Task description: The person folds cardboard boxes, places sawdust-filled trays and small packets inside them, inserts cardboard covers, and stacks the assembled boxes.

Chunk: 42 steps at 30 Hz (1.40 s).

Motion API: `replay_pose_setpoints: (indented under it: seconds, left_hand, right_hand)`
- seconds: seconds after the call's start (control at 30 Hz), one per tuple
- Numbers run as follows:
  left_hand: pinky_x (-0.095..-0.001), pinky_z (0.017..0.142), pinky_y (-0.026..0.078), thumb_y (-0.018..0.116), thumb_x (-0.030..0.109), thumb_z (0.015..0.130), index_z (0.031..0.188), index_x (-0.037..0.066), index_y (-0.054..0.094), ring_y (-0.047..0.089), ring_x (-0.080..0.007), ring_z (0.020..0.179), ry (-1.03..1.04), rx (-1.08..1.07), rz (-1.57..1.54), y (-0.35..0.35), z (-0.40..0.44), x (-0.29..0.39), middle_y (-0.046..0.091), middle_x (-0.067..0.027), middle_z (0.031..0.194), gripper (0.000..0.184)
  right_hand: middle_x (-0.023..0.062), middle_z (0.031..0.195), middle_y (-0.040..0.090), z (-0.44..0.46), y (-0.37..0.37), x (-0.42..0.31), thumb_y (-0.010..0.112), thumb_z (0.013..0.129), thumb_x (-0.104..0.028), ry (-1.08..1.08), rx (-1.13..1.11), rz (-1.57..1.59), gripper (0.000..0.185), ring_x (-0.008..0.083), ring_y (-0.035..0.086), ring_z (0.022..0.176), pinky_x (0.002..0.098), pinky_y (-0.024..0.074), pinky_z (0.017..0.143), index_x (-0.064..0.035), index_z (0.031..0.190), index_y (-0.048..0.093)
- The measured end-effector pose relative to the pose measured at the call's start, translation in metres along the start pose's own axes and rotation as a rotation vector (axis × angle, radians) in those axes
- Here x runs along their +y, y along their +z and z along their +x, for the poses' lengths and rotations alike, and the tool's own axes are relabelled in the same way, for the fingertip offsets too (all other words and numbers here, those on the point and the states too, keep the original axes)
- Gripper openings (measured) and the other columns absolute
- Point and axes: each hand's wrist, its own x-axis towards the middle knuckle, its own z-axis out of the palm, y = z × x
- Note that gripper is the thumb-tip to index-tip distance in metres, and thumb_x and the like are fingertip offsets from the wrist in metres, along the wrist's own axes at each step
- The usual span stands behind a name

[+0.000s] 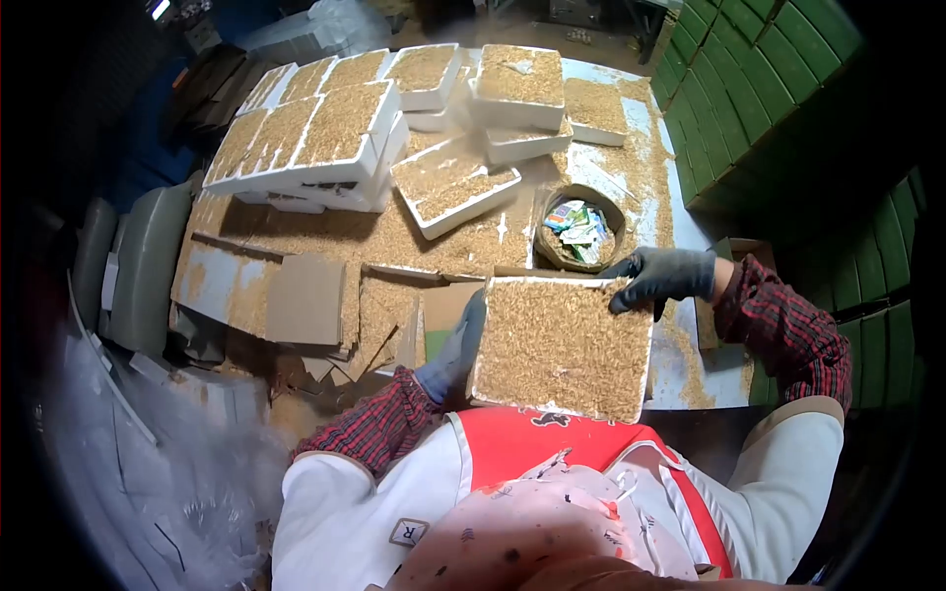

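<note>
A white foam box point(564, 347), filled level with tan, grainy material like wood shavings, is held close in front of my body. My left hand point(461, 347), in a grey glove, is closed on its left side; some fingers are hidden behind it. My right hand point(658, 276), in a dark glove, grips the top right corner, fingers curled over the rim. Just beyond the box stands a round tub point(616, 202) with several colourful packets point(579, 229) in it.
Filled white foam boxes point(340, 123) are stacked at the back left, and one box point(455, 187) lies tilted. Tan material covers much of the table point(325, 231). Cardboard pieces point(305, 298) lie at the front left. Green boxes point(754, 94) form a tall stack on the right.
</note>
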Motion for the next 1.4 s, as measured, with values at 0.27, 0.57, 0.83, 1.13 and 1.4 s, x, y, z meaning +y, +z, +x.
replay_pose_setpoints:
  seconds: [0.27,0.57,0.83,1.13,1.4]
  left_hand:
    - [-0.0412,0.098,0.046,0.066,0.042,0.086,0.124,0.008,0.06,0.059,-0.0327,0.114,0.544,0.213,1.143,-0.051,0.25,0.183,0.061,-0.0164,0.122,0.051]
    - [-0.0469,0.102,0.039,0.053,0.039,0.093,0.12,0.013,0.063,0.052,-0.0313,0.122,0.272,0.572,1.353,-0.042,0.451,0.209,0.06,-0.0125,0.126,0.039]
    - [-0.0262,0.062,0.053,0.063,0.018,0.094,0.109,-0.001,0.067,0.066,-0.0104,0.069,0.015,0.238,0.711,-0.081,0.074,0.107,0.071,-0.008,0.082,0.025]
    - [-0.0471,0.102,0.041,0.065,0.047,0.082,0.125,0.012,0.059,0.052,-0.0356,0.121,-0.641,0.169,1.234,-0.069,-0.208,-0.001,0.057,-0.0168,0.13,0.056]
    - [-0.0509,0.108,0.032,0.062,0.062,0.08,0.145,0.011,0.039,0.036,-0.0354,0.135,-0.295,1.011,1.673,-0.2,-0.063,0.002,0.041,-0.0182,0.145,0.086]
  right_hand:
    - [0.0223,0.091,0.068,0.085,0.069,0.064,0.058,0.083,-0.019,-0.03,0.432,-1.189,0.025,0.0351,0.067,0.079,0.0519,0.0529,0.068,-0.0031,0.1,0.065]
    - [0.0172,0.087,0.069,0.102,0.091,0.06,0.06,0.086,-0.023,0.011,0.513,-1.028,0.022,0.0328,0.068,0.075,0.0539,0.0499,0.06,-0.0082,0.1,0.067]
    - [0.013,0.095,0.071,0.086,-0.048,0.062,0.068,0.088,-0.018,-0.722,0.981,-0.107,0.019,0.0261,0.069,0.084,0.0333,0.055,0.077,-0.0063,0.103,0.07]
    - [0.0062,0.113,0.059,0.29,-0.078,0.094,0.061,0.08,-0.035,-0.308,1.203,-1.049,0.023,0.0307,0.048,0.114,0.0521,0.0339,0.095,-0.0155,0.086,0.072]
    - [0.01,0.103,0.066,0.265,-0.097,0.106,0.068,0.076,-0.02,-0.536,1.128,-0.881,0.01,0.0336,0.059,0.1,0.0421,0.0478,0.086,-0.0136,0.084,0.07]
